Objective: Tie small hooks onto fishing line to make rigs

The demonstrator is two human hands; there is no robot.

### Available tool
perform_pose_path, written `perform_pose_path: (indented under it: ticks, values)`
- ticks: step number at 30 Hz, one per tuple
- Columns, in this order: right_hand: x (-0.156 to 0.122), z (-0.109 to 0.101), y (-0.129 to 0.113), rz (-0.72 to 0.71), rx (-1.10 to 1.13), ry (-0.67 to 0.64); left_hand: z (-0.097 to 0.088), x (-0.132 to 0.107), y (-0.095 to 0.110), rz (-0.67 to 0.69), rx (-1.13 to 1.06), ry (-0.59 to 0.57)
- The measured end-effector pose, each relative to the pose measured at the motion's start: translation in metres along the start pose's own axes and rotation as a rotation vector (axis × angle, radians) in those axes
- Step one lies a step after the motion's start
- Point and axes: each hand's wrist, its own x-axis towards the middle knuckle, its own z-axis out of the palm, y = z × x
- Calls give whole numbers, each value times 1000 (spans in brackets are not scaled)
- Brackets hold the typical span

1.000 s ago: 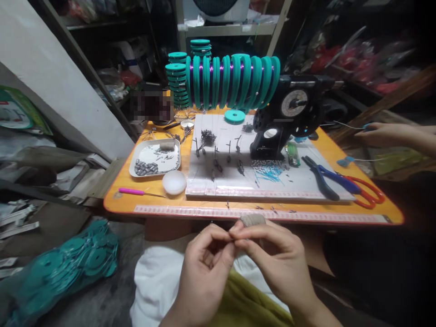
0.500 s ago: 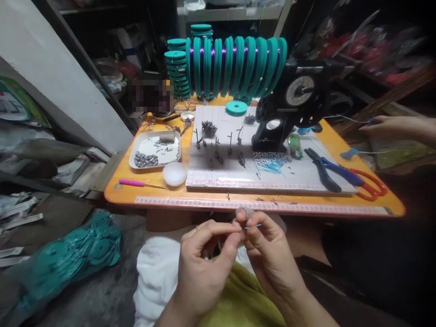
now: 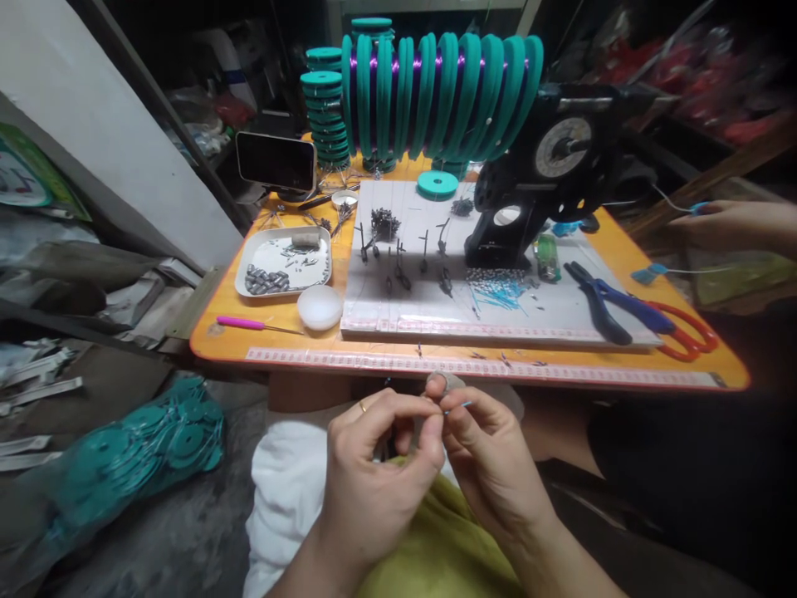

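Note:
Just beyond the front edge of the table, my two hands meet fingertip to fingertip above my lap. My right hand [image 3: 495, 453] pinches a thin blue stick [image 3: 459, 407] between thumb and fingers; a pale grey wrap covers one of its fingertips. Thumb and forefinger of my left hand [image 3: 386, 453] press together at the inner end of the stick. What they grip is too small to make out. A heap of similar blue sticks with pale ends [image 3: 498, 291] lies on the grey board [image 3: 404, 320].
Teal line spools [image 3: 436, 100] hang over the board beside a black machine [image 3: 510, 216]. Left of it are a white tray [image 3: 283, 237] of metal weights, a small bowl [image 3: 320, 309] and a pink-handled needle [image 3: 242, 322]. Pliers [image 3: 601, 303] lie right. A co-worker's hand [image 3: 740, 218] holds a line.
The view has shifted slightly, so the table's things sit a little differently. Both hands keep their pinch, with the blue stick tilted a bit more. The co-worker's hand has moved slightly.

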Motion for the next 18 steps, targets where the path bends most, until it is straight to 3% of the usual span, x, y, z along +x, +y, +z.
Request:
perform_pose_path:
  ticks: [18]
  values:
    - [1,-7,3,-81,-110,-58,-3,1,1,-1,30,-28]
